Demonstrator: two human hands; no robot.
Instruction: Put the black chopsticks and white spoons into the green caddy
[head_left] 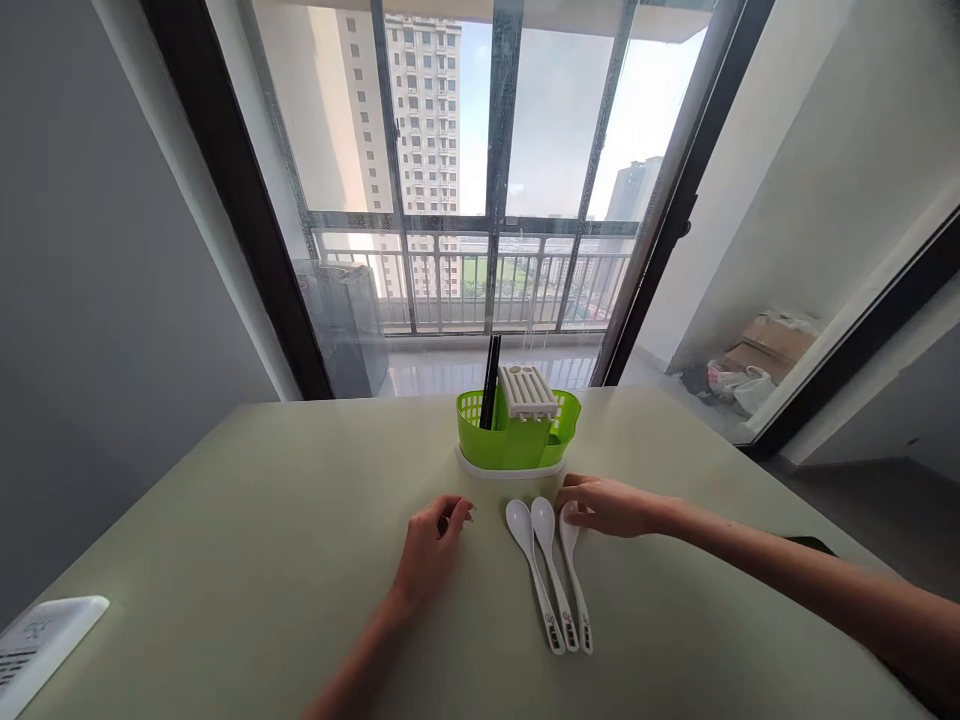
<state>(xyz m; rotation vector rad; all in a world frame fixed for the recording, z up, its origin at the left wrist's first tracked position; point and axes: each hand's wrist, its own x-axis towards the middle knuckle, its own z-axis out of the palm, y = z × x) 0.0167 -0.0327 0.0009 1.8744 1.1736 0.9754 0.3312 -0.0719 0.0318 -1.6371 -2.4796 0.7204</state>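
Three white spoons lie side by side on the table, bowls pointing away from me: a left spoon, a middle spoon and a right spoon. My right hand has its fingers closed around the bowl of the right spoon, which still lies along the tabletop. To the left of the spoons, my left hand rests with curled fingers and nothing visible in them. Just beyond the spoons stands a green utensil caddy on a white base. Black chopsticks lean upright in its left compartment, beside a white slotted holder.
A white device with a display lies at the left edge of the pale table. Part of a dark flat object shows behind my right forearm. Past the far edge is a glass door, with cardboard boxes on the floor at right.
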